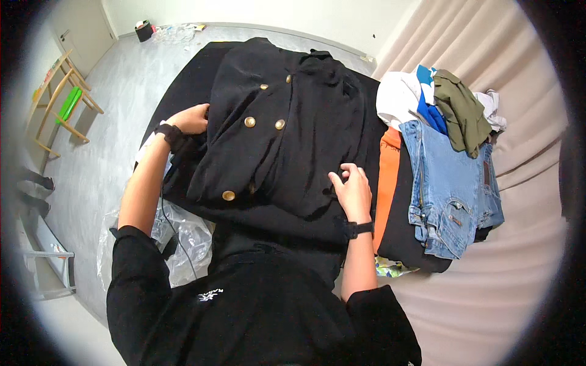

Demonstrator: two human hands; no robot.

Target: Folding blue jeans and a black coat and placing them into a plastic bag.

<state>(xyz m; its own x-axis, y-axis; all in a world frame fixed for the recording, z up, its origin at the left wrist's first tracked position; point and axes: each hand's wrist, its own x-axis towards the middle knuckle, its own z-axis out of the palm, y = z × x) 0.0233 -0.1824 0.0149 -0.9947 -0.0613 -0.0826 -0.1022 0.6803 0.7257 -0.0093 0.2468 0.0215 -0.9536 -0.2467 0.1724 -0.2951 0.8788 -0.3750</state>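
A black double-breasted jacket (317, 122) with gold buttons lies spread front side up on a black-covered surface. My left hand (190, 119) is at the jacket's left edge, its fingers closed on the dark cloth there; the fingertips are partly hidden. Over the lower right part of the jacket is my right hand (354, 190), its fingers loosely bent and apart, with nothing visible between them. The jacket's collar points away from me, and its hem is towards me. Creases run across its front.
At right, folded blue jeans (448, 183) lie beside an orange cloth (389, 177). Behind them is a heap with an olive green garment (459, 113) and a white one (397, 97). Clear plastic (192, 244) and a cable hang at left. A wooden chair (67, 91) stands far left.
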